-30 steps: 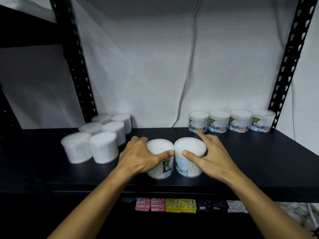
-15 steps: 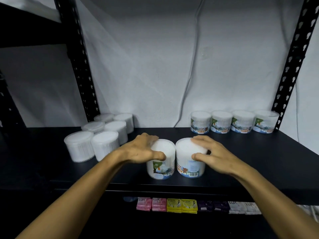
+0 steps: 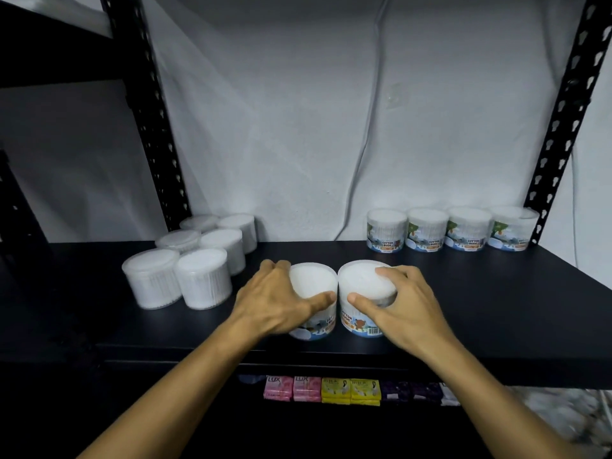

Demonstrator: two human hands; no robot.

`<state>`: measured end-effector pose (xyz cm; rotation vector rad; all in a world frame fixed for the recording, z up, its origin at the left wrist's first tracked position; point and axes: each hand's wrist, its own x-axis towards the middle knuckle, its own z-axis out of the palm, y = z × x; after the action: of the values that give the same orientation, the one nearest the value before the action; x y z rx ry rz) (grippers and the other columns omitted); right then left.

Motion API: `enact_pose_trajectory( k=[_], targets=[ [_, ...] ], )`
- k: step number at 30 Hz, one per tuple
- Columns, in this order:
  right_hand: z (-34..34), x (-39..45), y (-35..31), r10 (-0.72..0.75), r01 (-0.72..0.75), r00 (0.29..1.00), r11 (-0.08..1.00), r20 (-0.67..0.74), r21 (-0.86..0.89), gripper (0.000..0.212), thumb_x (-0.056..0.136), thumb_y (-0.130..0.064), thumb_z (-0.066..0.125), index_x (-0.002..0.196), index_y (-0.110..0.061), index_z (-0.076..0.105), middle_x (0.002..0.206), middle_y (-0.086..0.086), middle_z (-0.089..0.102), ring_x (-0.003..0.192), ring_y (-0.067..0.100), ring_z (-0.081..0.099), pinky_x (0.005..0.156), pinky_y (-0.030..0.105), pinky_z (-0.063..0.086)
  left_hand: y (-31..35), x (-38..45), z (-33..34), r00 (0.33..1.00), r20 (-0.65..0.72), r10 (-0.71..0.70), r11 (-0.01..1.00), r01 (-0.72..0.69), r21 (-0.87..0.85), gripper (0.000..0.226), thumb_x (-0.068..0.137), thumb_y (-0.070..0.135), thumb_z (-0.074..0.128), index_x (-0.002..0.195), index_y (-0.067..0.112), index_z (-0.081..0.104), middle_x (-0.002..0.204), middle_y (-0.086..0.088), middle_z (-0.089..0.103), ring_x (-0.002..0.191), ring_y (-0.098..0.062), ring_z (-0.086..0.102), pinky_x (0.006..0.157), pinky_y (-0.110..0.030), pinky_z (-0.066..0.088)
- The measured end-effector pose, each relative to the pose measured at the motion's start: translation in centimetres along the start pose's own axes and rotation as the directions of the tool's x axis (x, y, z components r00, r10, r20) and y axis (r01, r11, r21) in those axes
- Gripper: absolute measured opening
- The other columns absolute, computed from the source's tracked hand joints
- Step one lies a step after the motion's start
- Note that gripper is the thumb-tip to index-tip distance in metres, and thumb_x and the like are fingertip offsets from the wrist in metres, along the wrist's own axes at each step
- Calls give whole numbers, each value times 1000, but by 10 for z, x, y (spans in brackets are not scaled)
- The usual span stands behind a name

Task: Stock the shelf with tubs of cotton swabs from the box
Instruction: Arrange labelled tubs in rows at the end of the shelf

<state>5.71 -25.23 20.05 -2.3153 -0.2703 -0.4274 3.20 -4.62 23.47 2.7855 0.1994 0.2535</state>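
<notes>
Two tubs of cotton swabs stand upright and side by side near the front edge of the black shelf (image 3: pixel 496 326), their walls touching or almost touching; the view does not let me decide which. The left hand (image 3: pixel 275 299) grips the left tub (image 3: pixel 313 283) from its 9 o'clock side, fingers curled over the far rim and the thumb laid across the near rim. The right hand (image 3: pixel 407 309) holds the right tub (image 3: pixel 366 281) in the mirror way from 3 o'clock, thumb at the near edge of the lid and fingers over the top. Each tub is therefore already inside its own hand, and its long axis is vertical. The relation that matters is where the open place lies: from the pair, the row of four labelled tubs (image 3: pixel 450 230) at the back wall is at about 1 o'clock, and the group of plain tubs (image 3: pixel 188 256) is at about 10 o'clock. I judge that the pair goes toward 12 o'clock, beside that labelled row, with the right hand the nearer one. The labels should probably face the front
</notes>
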Motion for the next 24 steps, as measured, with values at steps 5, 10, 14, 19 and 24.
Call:
enact_pose_trajectory(
  k=[5,10,14,19,24],
  targets=[
    [-4,7,13,-59,51,995,993,76,106,67,70,-49,76,127,-20,57,128,-13,42,114,6,43,96,20,36,-7,12,-5,997,40,67,989,-61,-132,75,56,74,67,112,24,59,111,4,59,95,-16,59,81,-33,52],
    [-20,22,28,-164,126,954,979,252,160,57,73,-43,75,125,-27,57,132,-19,44,123,3,43,100,19,31,-19,19,-8,970,167,179,955,-130,-268,92,61,56,71,143,27,43,141,8,46,125,-12,48,104,-30,40],
    [-33,34,30,-204,165,903,977,378,133,61,74,-47,73,130,-37,50,141,-20,39,130,3,37,111,30,30,-25,24,-10,938,239,250,929,-163,-333,108,60,61,72,152,32,24,154,9,34,135,-10,38,113,-31,30],
    [-26,22,27,-143,113,967,983,211,145,85,66,-62,71,140,-42,34,142,-14,34,130,5,36,111,35,32,-20,7,-1,992,53,111,906,-80,-416,118,53,75,76,150,29,28,147,4,42,127,-13,47,105,-29,38],
    [1,6,27,-67,60,997,979,29,196,70,63,-57,77,125,-33,54,123,-11,42,116,11,48,99,36,47,-12,-4,13,992,-128,-10,938,-35,-346,102,57,69,79,139,19,43,134,4,54,112,-12,53,87,-20,39]
  ],
)
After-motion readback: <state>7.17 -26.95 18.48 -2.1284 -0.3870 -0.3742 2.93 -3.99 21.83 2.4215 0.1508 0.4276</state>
